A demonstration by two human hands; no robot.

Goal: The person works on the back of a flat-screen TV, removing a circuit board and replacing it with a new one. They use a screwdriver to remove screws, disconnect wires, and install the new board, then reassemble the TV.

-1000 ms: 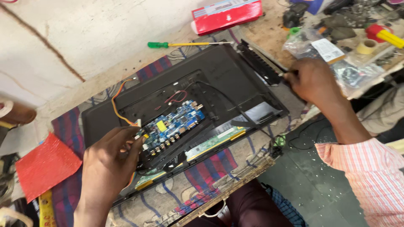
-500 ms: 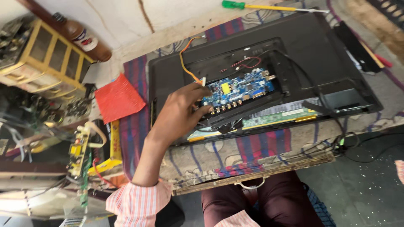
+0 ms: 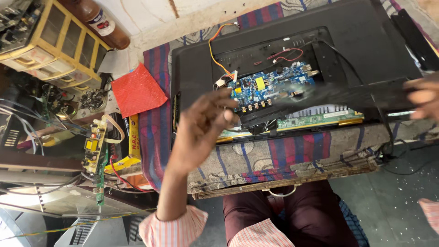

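2 hands | left [image 3: 201,130] loosely open over blue board [image 3: 270,87] | right [image 3: 423,98] cut off, gripping blurred black panel [image 3: 347,93]

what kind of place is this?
Probably a small electronics repair shop. An opened flat-panel set lies back-up with its blue circuit board exposed, a loose yellow board with wires sits at left, and clutter surrounds a yellow drawer unit.

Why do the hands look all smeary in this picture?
In the head view, motion blur smears the left hand, the right hand and the dark strip it grips; the blue circuit board and red bubble bag look sharper, under even light without harsh glare.
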